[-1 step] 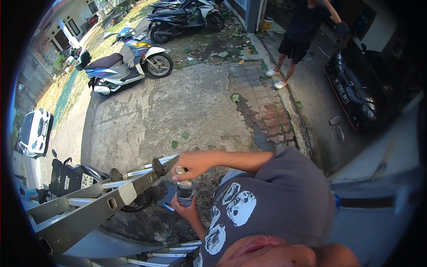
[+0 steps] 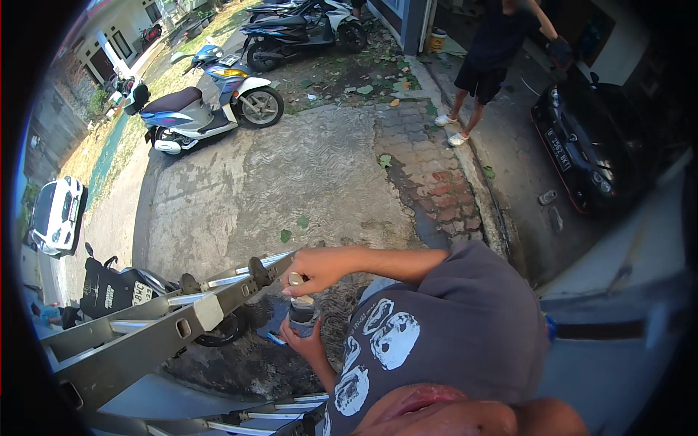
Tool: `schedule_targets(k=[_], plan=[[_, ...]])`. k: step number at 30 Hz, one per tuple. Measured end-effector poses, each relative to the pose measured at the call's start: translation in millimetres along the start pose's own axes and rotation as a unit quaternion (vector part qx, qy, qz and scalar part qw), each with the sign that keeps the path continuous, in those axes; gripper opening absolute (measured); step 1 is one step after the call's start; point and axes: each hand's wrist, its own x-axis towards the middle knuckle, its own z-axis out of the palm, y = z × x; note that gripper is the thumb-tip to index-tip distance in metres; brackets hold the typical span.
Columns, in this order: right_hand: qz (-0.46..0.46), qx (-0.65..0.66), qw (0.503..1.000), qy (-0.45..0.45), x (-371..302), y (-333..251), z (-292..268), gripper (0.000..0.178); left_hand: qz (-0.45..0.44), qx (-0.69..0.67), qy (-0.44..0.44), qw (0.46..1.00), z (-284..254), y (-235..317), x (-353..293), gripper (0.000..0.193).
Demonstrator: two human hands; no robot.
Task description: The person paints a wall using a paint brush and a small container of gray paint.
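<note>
Concrete yard: cracked grey paving, far below both hands; scattered leaves; brick strip beyond the right hand's forearm.
Ladder: grey metal, rails and rungs running out to the left of both hands; its upper end reaches just beside the right hand's fingertips.
Dark car: parked well away to the right of the hands, at the edge of the paving.
White car: far out left of the hands, on the road.
Scooters: blue and white scooter well beyond the hands on the yard; dark one further off behind it; a third, black motorbike under the ladder, left of the hands.
Other person: stands far ahead and right of the hands, dark shirt and shorts, pale shoes.
Grey T-shirt: wearer's own, with pale printed figures, right of and below both hands.
Right hand: above the jar, fingers curled down and pinched on the jar's top; whether the lid is loose, cannot tell.
Left hand: directly beneath the right hand, fingers wrapped round the jar's base from below.
Jar: small dark container, upright, between the two hands, touching both.
</note>
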Motion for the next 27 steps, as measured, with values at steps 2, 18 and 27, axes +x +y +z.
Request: schedule_targets(k=[2,18,27], plan=[[0.010,-0.008,1.000,-0.008,-2,-7,15,0.036,0.000,-0.011,0.001,1.000,-9,2,-4,0.078],[0.057,-0.061,0.995,0.049,-36,-62,111,0.031,0.017,-0.051,-0.063,0.997,-75,-5,-46,0.081],[0.081,-0.064,0.991,0.084,-54,-84,127,0.029,0.032,-0.054,-0.090,0.994,-80,-15,-59,0.083]])
